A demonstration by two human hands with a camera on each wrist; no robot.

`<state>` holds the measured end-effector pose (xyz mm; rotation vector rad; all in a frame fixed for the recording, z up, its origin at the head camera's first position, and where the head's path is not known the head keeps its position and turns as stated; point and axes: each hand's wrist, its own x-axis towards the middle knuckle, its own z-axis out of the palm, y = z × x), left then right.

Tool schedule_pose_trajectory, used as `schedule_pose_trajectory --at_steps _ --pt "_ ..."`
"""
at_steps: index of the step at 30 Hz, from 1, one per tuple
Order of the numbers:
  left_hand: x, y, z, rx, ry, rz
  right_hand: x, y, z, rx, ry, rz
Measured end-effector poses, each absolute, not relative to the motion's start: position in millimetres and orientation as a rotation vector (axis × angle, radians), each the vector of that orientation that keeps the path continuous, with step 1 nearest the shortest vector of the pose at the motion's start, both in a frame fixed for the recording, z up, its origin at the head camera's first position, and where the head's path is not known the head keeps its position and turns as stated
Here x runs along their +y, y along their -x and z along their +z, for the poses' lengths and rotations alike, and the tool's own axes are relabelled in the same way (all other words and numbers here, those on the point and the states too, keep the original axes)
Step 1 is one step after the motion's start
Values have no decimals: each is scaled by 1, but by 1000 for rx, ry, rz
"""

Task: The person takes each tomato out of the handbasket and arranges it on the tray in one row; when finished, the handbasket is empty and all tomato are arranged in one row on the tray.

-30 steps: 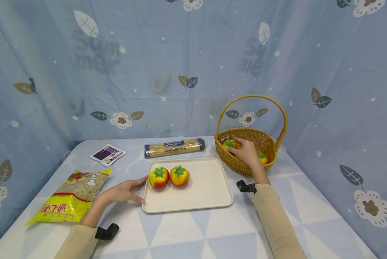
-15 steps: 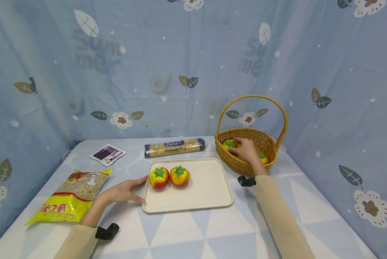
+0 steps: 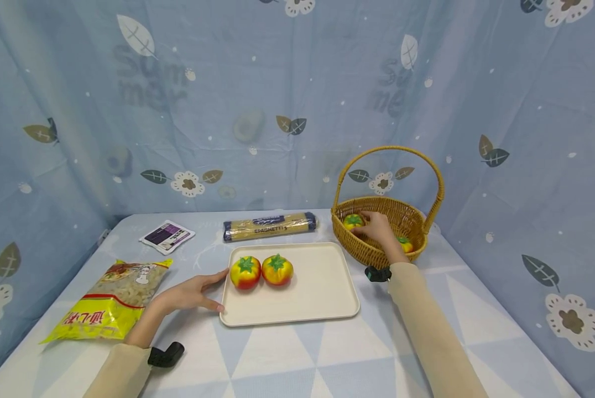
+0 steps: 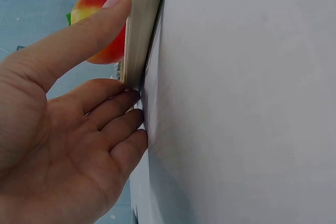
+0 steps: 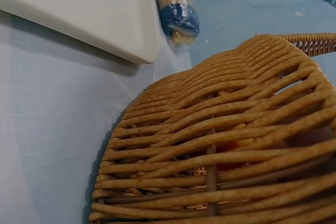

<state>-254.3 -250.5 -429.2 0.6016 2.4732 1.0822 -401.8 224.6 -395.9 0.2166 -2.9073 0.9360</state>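
Observation:
My left hand [image 3: 190, 293] rests at the left edge of a cream tray [image 3: 322, 287], fingers spread. In the left wrist view, its thumb [image 4: 79, 38] lies on the rim and the fingertips meet the tray's side. Two red-and-yellow toy tomatoes [image 3: 245, 272] [image 3: 277, 270] with green tops sit side by side on the tray's left half. Inside the wicker basket [image 3: 362, 253], my right hand [image 3: 379, 229] holds another toy tomato [image 3: 352, 221] between thumb and fingers, at the basket's left side. A further toy tomato [image 3: 404, 244] lies at the right, partly hidden by the wrist.
Behind the tray lies a spaghetti pack [image 3: 270, 227]. A white-and-purple packet [image 3: 167, 236] is at the back left, and a yellow pasta bag [image 3: 110, 298] lies left of my left arm. The basket's tall handle [image 3: 397, 147] arches above my right hand.
My right forearm and sleeve have shifted slightly, while the fingers stay at the toy tomato in the basket. The left hand and tray have not visibly moved.

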Motion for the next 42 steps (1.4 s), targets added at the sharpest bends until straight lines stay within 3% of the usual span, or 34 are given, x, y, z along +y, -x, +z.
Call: schedule_pose_trajectory --at_steps 19,42 --pt "-251 256 -432 2482 -611 1072 227 397 -395 -2914 -245 892" --pt "-254 258 -434 2499 -614 1065 233 365 -336 -2901 -384 783"
